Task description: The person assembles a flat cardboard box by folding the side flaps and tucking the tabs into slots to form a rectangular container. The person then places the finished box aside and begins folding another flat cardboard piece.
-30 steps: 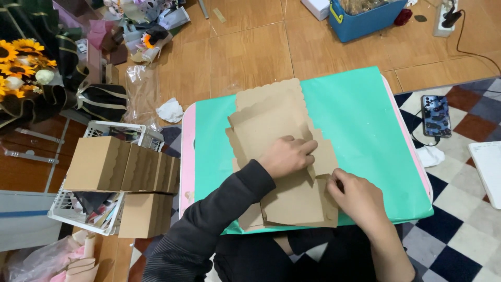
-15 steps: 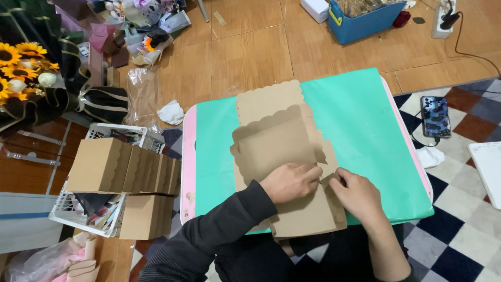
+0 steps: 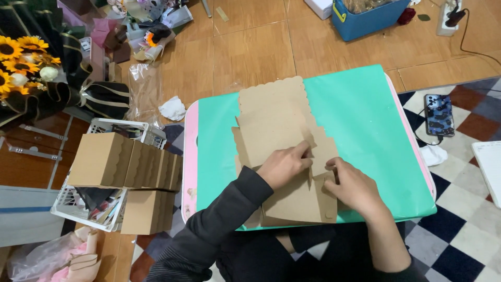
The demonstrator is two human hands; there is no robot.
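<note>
A flat brown cardboard box blank point(image 3: 274, 117) with a scalloped top edge lies on a green mat point(image 3: 365, 125) over a small pink-edged table. My left hand point(image 3: 284, 166) presses down on the blank's middle, its fingers pinching a side flap point(image 3: 324, 151). My right hand point(image 3: 352, 185) grips the same flap from the right, near the blank's lower panel point(image 3: 297, 201). The two hands nearly touch at the fold.
Several folded brown boxes point(image 3: 125, 164) sit stacked on a white wire basket point(image 3: 78, 209) at the left. A phone point(image 3: 438, 115) on a cable lies on the checkered rug at the right. Sunflowers point(image 3: 21, 55), wrapping clutter and a blue bin point(image 3: 365, 15) stand farther back.
The cardboard blank has been turned and spread flatter on the mat. Both hands have shifted to the right flap and closed on it.
</note>
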